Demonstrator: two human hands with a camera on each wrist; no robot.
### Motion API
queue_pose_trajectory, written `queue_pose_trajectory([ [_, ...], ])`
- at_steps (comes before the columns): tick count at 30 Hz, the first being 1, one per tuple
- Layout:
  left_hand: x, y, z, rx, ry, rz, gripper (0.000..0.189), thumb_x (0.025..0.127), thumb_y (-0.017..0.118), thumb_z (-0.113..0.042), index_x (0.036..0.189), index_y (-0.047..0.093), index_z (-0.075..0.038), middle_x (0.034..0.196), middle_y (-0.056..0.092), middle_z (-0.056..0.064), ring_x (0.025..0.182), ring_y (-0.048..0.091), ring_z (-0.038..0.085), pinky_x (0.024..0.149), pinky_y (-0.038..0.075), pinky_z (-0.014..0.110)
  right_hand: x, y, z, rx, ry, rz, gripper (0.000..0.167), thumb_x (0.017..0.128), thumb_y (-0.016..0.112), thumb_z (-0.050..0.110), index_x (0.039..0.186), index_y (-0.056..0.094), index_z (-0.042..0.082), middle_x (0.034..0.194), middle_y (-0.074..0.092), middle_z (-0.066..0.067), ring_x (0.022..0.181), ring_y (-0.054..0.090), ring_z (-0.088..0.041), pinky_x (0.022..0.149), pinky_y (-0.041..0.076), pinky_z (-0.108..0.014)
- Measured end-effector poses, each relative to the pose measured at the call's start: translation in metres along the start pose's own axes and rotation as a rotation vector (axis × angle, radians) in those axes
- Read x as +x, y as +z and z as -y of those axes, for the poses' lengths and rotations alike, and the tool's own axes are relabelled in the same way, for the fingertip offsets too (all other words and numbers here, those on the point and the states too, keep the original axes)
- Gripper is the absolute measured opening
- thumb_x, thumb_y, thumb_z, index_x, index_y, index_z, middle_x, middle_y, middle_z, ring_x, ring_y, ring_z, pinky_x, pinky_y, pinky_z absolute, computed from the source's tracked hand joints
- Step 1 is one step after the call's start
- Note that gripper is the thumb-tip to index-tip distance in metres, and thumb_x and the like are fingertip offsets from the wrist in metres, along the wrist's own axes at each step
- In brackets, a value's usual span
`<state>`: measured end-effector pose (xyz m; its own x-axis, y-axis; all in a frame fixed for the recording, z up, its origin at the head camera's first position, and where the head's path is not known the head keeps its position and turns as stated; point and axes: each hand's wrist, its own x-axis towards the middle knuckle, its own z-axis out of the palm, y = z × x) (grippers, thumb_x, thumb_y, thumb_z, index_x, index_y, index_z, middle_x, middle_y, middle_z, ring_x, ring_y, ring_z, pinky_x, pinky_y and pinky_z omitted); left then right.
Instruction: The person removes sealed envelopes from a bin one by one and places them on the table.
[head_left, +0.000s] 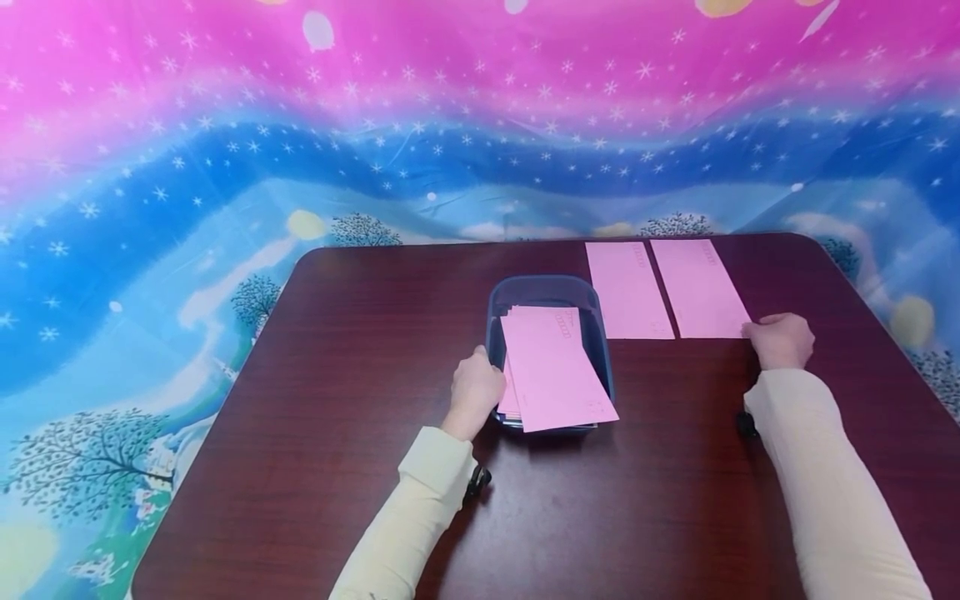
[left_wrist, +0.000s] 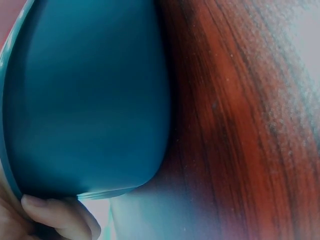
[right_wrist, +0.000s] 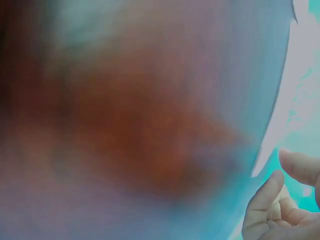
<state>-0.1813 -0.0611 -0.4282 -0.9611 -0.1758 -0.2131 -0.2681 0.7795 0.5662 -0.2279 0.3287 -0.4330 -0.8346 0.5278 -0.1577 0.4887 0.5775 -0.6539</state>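
Observation:
A dark blue plastic bin holds a stack of pink envelopes, the top one lying askew with a corner past the rim. My left hand grips the bin's left rim; in the left wrist view its curled fingers show at the bin wall. Two more pink envelopes lie flat side by side on the table, a left one and a right one. My right hand is at the right one's near right corner. In the right wrist view, thumb and forefinger stand slightly apart beside the paper's edge.
The dark reddish-brown wooden table has rounded corners. Both laid envelopes reach close to its far edge. Behind it hangs a pink and blue cloth with snowflakes and trees. Much of the right wrist view is blurred.

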Motion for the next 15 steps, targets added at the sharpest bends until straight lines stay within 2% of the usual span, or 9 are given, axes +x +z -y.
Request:
queue_pose_trajectory([
  [2, 0.000, 0.000, 0.000, -0.001, -0.005, 0.001, 0.040, 0.093, 0.050, -0.014, 0.130, 0.050, 0.000, 0.106, 0.067, 0.021, 0.090, 0.066, 0.031, 0.077, 0.054, 0.043, -0.001, 0.000, 0.007, 0.009, -0.042, -0.008, 0.047, 0.092, 0.053, 0.023, 0.123, 0.054, -0.013, 0.121, 0.054, -0.034, 0.115, 0.048, -0.048, 0.096, 0.040, -0.053],
  [5, 0.000, 0.000, 0.000, -0.008, -0.009, -0.001, 0.038, 0.093, 0.051, -0.014, 0.128, 0.051, 0.000, 0.105, 0.067, 0.021, 0.089, 0.066, 0.030, 0.077, 0.053, 0.043, -0.004, 0.001, 0.022, 0.015, -0.116, -0.019, 0.045, 0.094, 0.052, 0.025, 0.122, 0.056, -0.011, 0.117, 0.057, -0.031, 0.101, 0.054, -0.041, 0.081, 0.046, -0.045],
  [7, 0.000, 0.001, 0.000, -0.006, -0.004, -0.005, 0.036, 0.093, 0.051, -0.014, 0.126, 0.052, 0.000, 0.103, 0.067, 0.021, 0.088, 0.066, 0.030, 0.077, 0.053, 0.043, -0.009, 0.003, 0.033, 0.014, -0.169, -0.051, 0.041, 0.092, 0.053, 0.024, 0.117, 0.060, -0.008, 0.107, 0.062, -0.026, 0.083, 0.057, -0.024, 0.070, 0.045, -0.033],
  [9, 0.000, 0.001, 0.000, -0.003, 0.004, -0.010, 0.035, 0.092, 0.051, -0.014, 0.124, 0.053, 0.000, 0.103, 0.067, 0.021, 0.088, 0.066, 0.031, 0.077, 0.053, 0.043, -0.017, 0.006, 0.043, 0.016, -0.224, -0.062, 0.036, 0.091, 0.054, 0.022, 0.113, 0.063, -0.005, 0.091, 0.065, -0.017, 0.068, 0.052, -0.008, 0.062, 0.040, -0.024],
  [11, 0.000, 0.001, 0.000, -0.005, 0.006, -0.014, 0.034, 0.092, 0.050, -0.013, 0.123, 0.054, 0.001, 0.103, 0.067, 0.021, 0.088, 0.066, 0.031, 0.077, 0.053, 0.043, -0.028, 0.010, 0.051, 0.016, -0.285, -0.063, 0.031, 0.090, 0.054, 0.020, 0.107, 0.066, -0.003, 0.079, 0.063, -0.006, 0.061, 0.044, 0.001, 0.058, 0.037, -0.020],
  [13, 0.000, 0.001, 0.000, -0.005, 0.007, -0.015, 0.033, 0.092, 0.050, -0.013, 0.122, 0.054, 0.001, 0.102, 0.068, 0.021, 0.088, 0.066, 0.031, 0.076, 0.053, 0.043, -0.043, 0.015, 0.059, 0.026, -0.354, -0.044, 0.028, 0.089, 0.055, 0.019, 0.103, 0.067, -0.003, 0.075, 0.060, -0.002, 0.060, 0.043, 0.002, 0.058, 0.037, -0.020],
  [15, 0.000, 0.002, 0.000, -0.010, 0.006, -0.014, 0.033, 0.092, 0.050, -0.013, 0.122, 0.054, 0.000, 0.102, 0.068, 0.020, 0.086, 0.066, 0.031, 0.076, 0.053, 0.043, -0.059, 0.020, 0.065, 0.036, -0.422, -0.001, 0.026, 0.089, 0.056, 0.018, 0.101, 0.067, -0.003, 0.076, 0.060, -0.003, 0.063, 0.045, -0.003, 0.060, 0.037, -0.022],
])
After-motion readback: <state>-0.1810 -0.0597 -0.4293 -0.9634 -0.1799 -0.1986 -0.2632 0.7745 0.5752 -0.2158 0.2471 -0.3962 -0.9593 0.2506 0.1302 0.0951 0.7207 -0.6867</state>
